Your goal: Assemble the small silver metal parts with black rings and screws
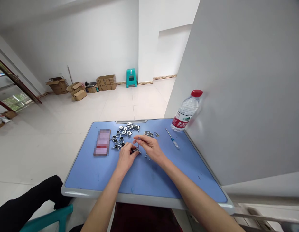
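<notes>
Over the middle of the blue table, my left hand (126,157) is closed around a small metal fitting (136,149) and steadies it near the tabletop. Just above it, my right hand (151,149) is pinched, thumb against forefinger; whatever sits between those fingertips is too small to make out. Several silver fittings with black round centres (116,146) lie left of my left hand. Behind both hands is a pile of silver metal pieces (128,128). Loop-shaped metal parts (149,134) rest beyond my right hand, and tiny screw-like bits (146,156) lie beneath it.
A screwdriver (173,140) lies on the right of the table (154,180). A capped water bottle (186,111) stands at the back right corner by a grey panel. At left is a blurred-out flat object (102,142). Cardboard boxes (106,82) and a teal stool (131,78) line the wall.
</notes>
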### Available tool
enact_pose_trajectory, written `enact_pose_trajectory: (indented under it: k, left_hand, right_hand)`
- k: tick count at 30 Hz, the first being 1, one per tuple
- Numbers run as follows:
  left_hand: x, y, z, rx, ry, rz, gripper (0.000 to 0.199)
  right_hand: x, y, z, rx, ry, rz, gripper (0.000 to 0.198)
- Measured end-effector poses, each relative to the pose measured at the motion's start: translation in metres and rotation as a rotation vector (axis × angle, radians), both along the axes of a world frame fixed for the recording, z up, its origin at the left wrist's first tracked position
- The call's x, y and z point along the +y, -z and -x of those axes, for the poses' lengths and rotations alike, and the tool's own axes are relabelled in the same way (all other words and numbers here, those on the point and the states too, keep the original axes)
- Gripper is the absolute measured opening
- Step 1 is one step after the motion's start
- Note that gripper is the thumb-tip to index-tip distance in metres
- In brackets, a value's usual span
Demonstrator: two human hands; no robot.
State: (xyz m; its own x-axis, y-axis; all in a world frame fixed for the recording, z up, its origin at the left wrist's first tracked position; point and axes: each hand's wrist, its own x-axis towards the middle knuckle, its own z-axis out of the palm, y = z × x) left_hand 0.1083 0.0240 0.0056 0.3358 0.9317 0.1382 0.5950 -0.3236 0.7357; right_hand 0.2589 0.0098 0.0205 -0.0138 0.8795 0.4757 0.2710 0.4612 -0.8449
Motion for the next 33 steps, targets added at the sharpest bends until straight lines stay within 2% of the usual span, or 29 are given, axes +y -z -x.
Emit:
enact_pose_trajectory:
  k: [4, 7, 10, 15, 21, 25, 28, 33]
  left_hand:
    - [0.0001, 0.0013, -0.0002, -0.003, -0.006, -0.008, 0.007]
    - [-0.0003, 0.0016, -0.0006, 0.003, -0.013, -0.021, 0.007]
    - [-0.0008, 0.0008, -0.0008, 0.011, -0.012, -0.012, 0.007]
    - [-0.001, -0.0016, -0.0009, 0.019, -0.011, -0.003, 0.006]
    - [0.0003, 0.0007, -0.0012, 0.013, -0.007, 0.001, 0.008]
    - [0.0001, -0.0005, -0.0011, 0.012, -0.006, 0.017, 0.008]
    - [0.0006, -0.0005, -0.0011, 0.006, -0.008, 0.022, 0.007]
    - [0.0016, 0.0021, -0.0012, 0.012, -0.01, 0.015, 0.007]
  right_hand:
    - [-0.0023, -0.0048, 0.0001, -0.201, 0.084, -0.131, 0.024]
    - [-0.0011, -0.0022, 0.0015, -0.26, 0.157, -0.165, 0.021]
    - [0.0011, -0.0002, -0.0006, -0.255, 0.167, -0.163, 0.024]
    - [0.0002, -0.0039, -0.0068, -0.246, 0.06, -0.143, 0.04]
    - [-0.0019, -0.0031, -0.0018, -0.292, 0.137, -0.146, 0.033]
    - [-0.0021, -0.0043, -0.0034, -0.216, 0.058, -0.091, 0.041]
    - [-0.0035, -0.0051, -0.0035, -0.208, 0.069, -0.037, 0.042]
    - [-0.0029, -0.0018, -0.0005, -0.281, 0.148, -0.123, 0.034]
